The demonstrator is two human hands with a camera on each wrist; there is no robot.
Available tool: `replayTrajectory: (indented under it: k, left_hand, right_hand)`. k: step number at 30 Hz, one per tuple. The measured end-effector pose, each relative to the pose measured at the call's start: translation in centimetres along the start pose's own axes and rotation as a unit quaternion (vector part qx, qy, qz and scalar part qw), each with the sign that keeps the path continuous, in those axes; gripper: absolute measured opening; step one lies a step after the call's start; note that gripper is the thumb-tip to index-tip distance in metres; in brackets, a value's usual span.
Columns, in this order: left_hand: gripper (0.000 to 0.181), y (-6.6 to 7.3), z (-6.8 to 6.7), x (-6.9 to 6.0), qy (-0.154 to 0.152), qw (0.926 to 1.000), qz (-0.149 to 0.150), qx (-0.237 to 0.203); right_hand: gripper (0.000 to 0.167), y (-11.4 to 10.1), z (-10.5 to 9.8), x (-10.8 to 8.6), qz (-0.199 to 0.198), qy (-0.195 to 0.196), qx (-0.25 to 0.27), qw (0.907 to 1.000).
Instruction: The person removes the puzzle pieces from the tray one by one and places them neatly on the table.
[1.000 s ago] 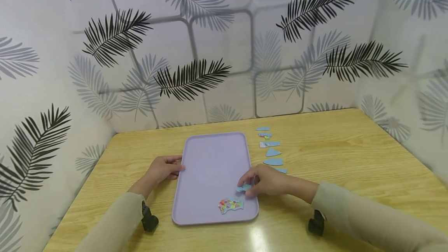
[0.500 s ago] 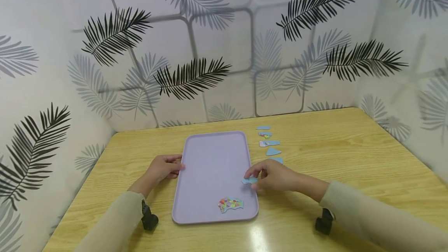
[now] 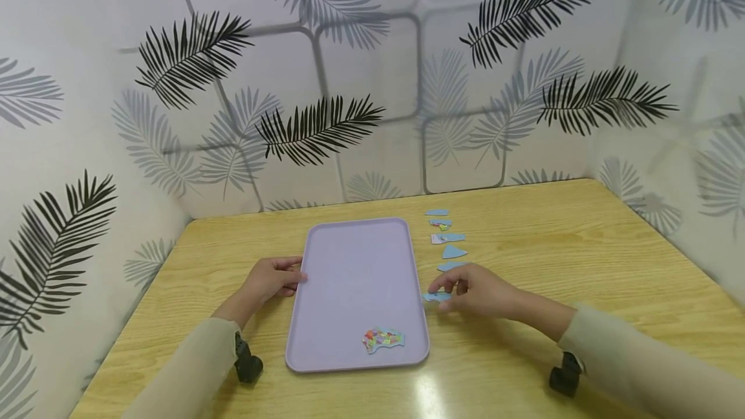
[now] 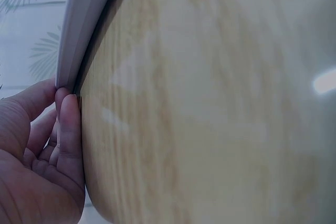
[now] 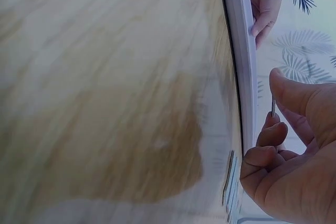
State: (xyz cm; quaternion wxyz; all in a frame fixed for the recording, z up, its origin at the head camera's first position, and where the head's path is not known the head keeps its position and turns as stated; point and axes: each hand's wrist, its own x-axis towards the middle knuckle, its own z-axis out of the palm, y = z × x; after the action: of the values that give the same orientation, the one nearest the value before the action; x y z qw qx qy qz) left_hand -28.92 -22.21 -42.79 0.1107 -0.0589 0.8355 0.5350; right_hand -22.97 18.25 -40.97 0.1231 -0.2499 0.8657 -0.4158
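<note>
A lavender tray (image 3: 356, 277) lies on the wooden table. My left hand (image 3: 269, 282) grips its left rim, thumb on top and fingers at the side, as the left wrist view shows with the hand (image 4: 39, 156) at the rim (image 4: 86, 24). Just outside the tray's right edge, my right hand (image 3: 480, 291) pinches a small light-blue puzzle piece (image 3: 435, 297) between thumb and fingers. Only its thin edge (image 5: 273, 106) shows in the right wrist view, by the hand (image 5: 299, 145). A multicoloured puzzle piece (image 3: 384, 339) lies near the tray's lower right corner.
To the tray's right, several blue flat pieces form a column, among them a triangular one (image 3: 454, 252), a white-ended one (image 3: 448, 238) and one with coloured patches (image 3: 440, 224). Leaf-patterned walls (image 3: 372, 83) enclose the table (image 3: 553, 244) at the back and sides.
My right hand has moved right with the blue puzzle piece, from above the tray to beyond its right edge. The left hand and the multicoloured piece have stayed in place.
</note>
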Motion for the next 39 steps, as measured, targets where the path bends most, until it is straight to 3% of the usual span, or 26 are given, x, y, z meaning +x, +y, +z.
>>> replayTrajectory:
  k: [16,39]
  left_hand:
    - [0.052,0.2,0.0,0.0,0.002,1.0000,-0.005,0.000]
    - [0.052,0.1,0.0,0.1,0.001,1.0000,-0.006,-0.002]
  right_hand:
    - [0.024,1.2,-1.7,-1.7,0.038,0.014,0.005,0.9992]
    - [0.026,2.3,-1.8,-1.5,0.041,0.019,0.002,0.9990]
